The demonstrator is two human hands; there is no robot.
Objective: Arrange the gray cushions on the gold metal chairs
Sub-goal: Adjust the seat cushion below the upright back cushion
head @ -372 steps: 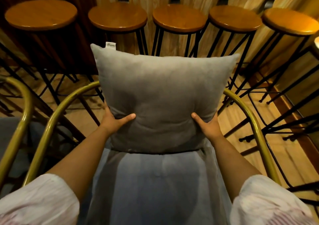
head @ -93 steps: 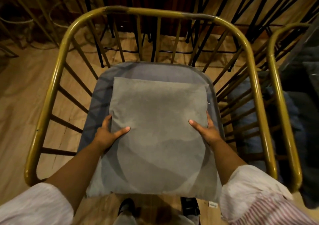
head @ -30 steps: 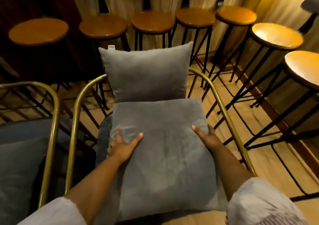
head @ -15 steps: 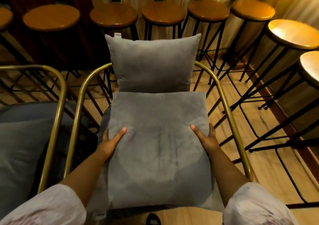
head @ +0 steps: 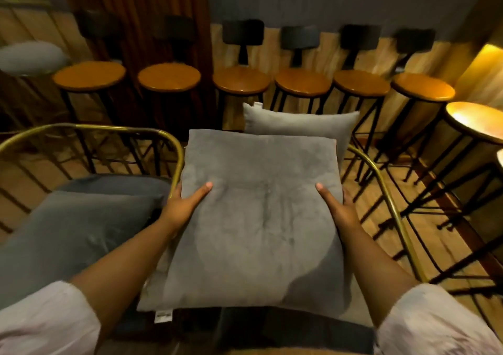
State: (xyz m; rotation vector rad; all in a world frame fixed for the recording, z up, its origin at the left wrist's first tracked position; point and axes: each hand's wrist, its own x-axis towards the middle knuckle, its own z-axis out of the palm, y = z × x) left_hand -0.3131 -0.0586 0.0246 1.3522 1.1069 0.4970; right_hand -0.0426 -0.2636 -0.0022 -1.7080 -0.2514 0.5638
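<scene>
Lifted off the seat, the gray cushion (head: 258, 218) sits in both hands' grip, its white tag (head: 162, 315) unreadable.

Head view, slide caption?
Both hands, left hand and right hand, hold a gray cushion above a gold chair.

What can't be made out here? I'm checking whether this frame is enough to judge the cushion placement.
Head view only:
- Seat of the right gold chair: covered by the held gray cushion.
- Back cushion: lower part hidden behind the held one.
- Fingers of the left hand and right hand: under the cushion edges; only thumbs show.
- Tag: print too small.
- Left chair's cushion: cut off by the frame edge.
</scene>
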